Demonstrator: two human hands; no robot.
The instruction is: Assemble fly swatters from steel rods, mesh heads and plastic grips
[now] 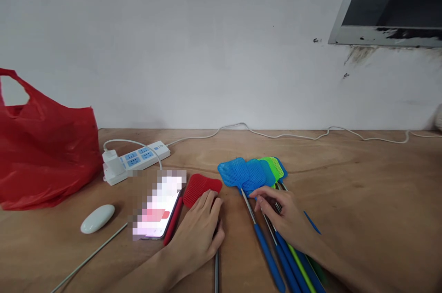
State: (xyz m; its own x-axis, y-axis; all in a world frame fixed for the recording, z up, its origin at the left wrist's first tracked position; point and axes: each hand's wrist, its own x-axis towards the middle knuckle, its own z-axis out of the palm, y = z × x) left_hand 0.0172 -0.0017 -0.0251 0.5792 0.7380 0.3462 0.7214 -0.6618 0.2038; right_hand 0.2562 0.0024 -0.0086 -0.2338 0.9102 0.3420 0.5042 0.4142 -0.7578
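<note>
Two overlapping red mesh fly swatter heads (pixel 198 188) lie under and beyond my left hand (pixel 198 231). Its fingers and thumb close around a thin metal rod (pixel 217 270), which runs toward me from beneath the palm. A red handle (pixel 173 221) lies to the left of this hand. My right hand (pixel 288 217) bends over a fanned group of blue and green fly swatters, its thumb and index finger pinched at the neck of a blue fly swatter (pixel 256 174). The leftmost blue fly swatter (pixel 235 172) lies just outside those fingers. Several handles pass under my right forearm.
A lit phone (pixel 159 205) lies left of my left hand, its screen partly pixelated. Behind it is a white power strip (pixel 138 160) with a plugged-in charger (pixel 113 164). A white oval object (pixel 97 218) and a red plastic bag (pixel 48 146) are farther left. A cable (pixel 286 135) runs along the wall.
</note>
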